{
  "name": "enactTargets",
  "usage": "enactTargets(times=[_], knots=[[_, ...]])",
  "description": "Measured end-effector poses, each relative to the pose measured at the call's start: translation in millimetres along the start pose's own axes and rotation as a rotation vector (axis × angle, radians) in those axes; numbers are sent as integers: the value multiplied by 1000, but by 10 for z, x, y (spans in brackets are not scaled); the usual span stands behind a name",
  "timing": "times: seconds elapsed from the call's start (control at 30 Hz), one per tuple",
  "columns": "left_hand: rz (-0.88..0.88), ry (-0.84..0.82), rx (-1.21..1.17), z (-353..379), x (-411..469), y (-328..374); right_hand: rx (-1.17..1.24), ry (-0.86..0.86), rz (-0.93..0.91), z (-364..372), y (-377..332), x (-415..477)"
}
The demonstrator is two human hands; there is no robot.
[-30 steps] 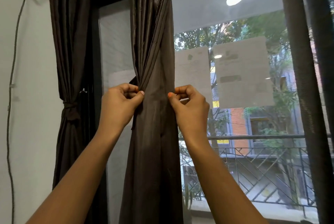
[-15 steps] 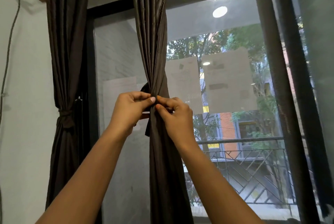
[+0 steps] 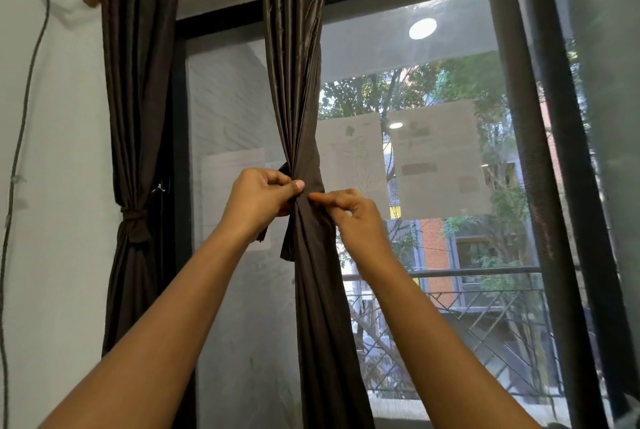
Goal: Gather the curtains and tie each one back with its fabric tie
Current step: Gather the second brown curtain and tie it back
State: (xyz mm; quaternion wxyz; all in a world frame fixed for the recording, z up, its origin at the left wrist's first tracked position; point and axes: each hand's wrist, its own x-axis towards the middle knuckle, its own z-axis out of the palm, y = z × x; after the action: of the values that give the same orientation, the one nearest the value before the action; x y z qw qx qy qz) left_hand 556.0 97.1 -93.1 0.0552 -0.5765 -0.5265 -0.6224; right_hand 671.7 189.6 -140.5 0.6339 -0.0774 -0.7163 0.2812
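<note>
middle curtain: the brown middle curtain (image 3: 311,307) hung in front of the window (image 3: 415,89), in the middle of the view, squeezed thin at its waist.
fabric tie: the fabric tie (image 3: 313,179) went round that thin waist. no knot showed yet. one loose end (image 3: 288,245) hung down just below the left hand (image 3: 259,198).
left hand: its fingers were curled and it pinched the tie at the curtain's left side, touching the cloth.
right hand: the right hand (image 3: 356,221) pinched a bit of the tie between thumb and first finger, right against the curtain. its other fingers were curled in.
what could go wrong: i think the tie could slip out if either pinch got loose, because the cloth looked smooth and shiny. then the curtain would puff wide again. a knot pulled too soft could slide down. the loose end could go the wrong way, since part of the tie was hidden behind the hands.
side curtain: the side curtain (image 3: 135,117) by the wall (image 3: 52,255) was already bunched and held by its own side tie (image 3: 134,221), well apart from the hands.
glass: papers (image 3: 438,158) were stuck on it behind the middle curtain. a dark frame post (image 3: 519,169) stood to the right.
cord: a cord (image 3: 26,99) hung down the white wall, far from the work.
in the way: nothing stood between the hands and the tie.
</note>
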Motion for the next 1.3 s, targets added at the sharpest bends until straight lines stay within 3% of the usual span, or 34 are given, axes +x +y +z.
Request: enactTargets(times=[0.07, 0.17, 0.33, 0.47, 0.63, 0.73, 0.9, 1.03, 1.2, 1.3], knots=[[13, -9, 15, 17, 12, -18, 107, 22, 112, -46, 27, 113], [14, -38, 49, 21, 23, -37, 257, -171, 267, -11, 111, 216], [-8, -45, 62, -36, 45, -66, 137, -110, 199, -57, 138, 258], [105, 74, 438, -47, 50, -61, 284, -123, 243, -47, 107, 412], [171, 187, 612, -55, 40, -112, 406, -420, 319, 101, 236, 498], [133, 169, 503, -109, 47, -157, 579, -555, 395, 167, 345, 498], [110, 113, 320, -155, 3, -192, 754, -572, 524, 271, 536, 458], [132, 118, 310, -193, -18, -211, 668, -552, 528, 223, 519, 426], [51, 13, 116, -205, 2, -198, 806, -594, 663, 139, 583, 403], [23, 16, 72, -181, 22, -225, 737, -616, 684, 126, 638, 353]])
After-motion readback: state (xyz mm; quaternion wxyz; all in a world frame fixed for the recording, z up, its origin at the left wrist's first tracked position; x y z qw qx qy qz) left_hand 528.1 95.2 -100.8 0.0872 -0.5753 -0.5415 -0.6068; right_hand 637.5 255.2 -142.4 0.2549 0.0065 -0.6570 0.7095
